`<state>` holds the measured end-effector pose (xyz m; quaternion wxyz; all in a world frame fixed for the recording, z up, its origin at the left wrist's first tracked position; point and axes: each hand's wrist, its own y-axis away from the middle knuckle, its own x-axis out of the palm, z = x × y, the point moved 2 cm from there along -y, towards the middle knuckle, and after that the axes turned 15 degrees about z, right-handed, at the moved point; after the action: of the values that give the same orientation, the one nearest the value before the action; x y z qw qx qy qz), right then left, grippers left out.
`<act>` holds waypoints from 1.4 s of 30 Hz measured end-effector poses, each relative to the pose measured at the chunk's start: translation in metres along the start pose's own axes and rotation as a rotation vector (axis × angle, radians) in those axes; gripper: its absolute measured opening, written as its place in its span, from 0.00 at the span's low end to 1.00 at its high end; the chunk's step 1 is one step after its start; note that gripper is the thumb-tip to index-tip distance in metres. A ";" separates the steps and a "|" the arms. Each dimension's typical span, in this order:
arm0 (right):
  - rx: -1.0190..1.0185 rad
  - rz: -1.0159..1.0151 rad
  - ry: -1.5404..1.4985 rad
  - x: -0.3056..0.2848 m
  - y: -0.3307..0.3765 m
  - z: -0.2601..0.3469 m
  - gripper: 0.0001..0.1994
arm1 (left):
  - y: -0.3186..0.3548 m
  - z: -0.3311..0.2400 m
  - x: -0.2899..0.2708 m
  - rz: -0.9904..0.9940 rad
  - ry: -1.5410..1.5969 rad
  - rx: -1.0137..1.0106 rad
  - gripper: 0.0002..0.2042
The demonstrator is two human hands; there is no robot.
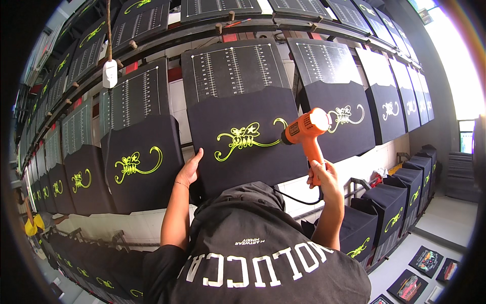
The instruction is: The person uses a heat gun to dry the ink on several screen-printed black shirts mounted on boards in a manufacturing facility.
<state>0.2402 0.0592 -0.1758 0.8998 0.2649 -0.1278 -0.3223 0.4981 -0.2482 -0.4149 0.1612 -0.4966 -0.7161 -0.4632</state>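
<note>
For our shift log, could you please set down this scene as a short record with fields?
Right hand: grips the orange heat gun by its handle
Nozzle: points left, by the right end of the yellow-green print
Left hand: at the left edge of the dark cloth; grip unclear
Cloth: over the near part of a ruled board
Upper left: hanging white box
Around: rows of similar boards

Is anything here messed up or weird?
Nothing looks spilled or broken. One odd thing: the prints at the row's right end, beyond the orange heat gun, look nearly white, while the print left of it is bright yellow-green. I can't tell whether that's ink or glare.
</note>
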 end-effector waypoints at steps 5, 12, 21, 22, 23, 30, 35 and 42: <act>-0.022 0.018 -0.013 0.005 0.002 -0.007 0.14 | -0.002 0.002 -0.003 -0.004 0.001 0.004 0.29; -0.015 0.042 -0.006 0.012 0.006 -0.009 0.14 | 0.000 -0.002 0.002 -0.001 -0.029 -0.013 0.33; 0.023 0.072 -0.010 0.020 0.008 -0.008 0.13 | -0.001 0.001 0.000 -0.006 -0.007 0.021 0.29; -0.031 0.053 -0.035 0.025 0.007 -0.011 0.12 | -0.002 0.001 -0.002 -0.002 -0.005 0.024 0.29; -0.068 0.062 -0.012 0.028 0.006 -0.015 0.12 | -0.001 0.000 0.001 -0.010 -0.010 0.020 0.29; -0.051 0.128 0.018 0.033 0.007 -0.014 0.12 | 0.002 -0.004 0.007 -0.029 -0.058 0.009 0.30; -0.025 0.129 -0.001 0.038 0.008 -0.009 0.13 | 0.002 -0.004 0.005 -0.017 -0.081 0.014 0.32; -0.009 0.187 0.065 0.043 0.005 -0.008 0.14 | -0.002 0.002 -0.004 -0.029 -0.096 0.025 0.33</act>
<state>0.2787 0.0377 -0.1767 0.9309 0.2581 -0.1214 -0.2284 0.4982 -0.2487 -0.4196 0.1261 -0.5060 -0.7358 -0.4322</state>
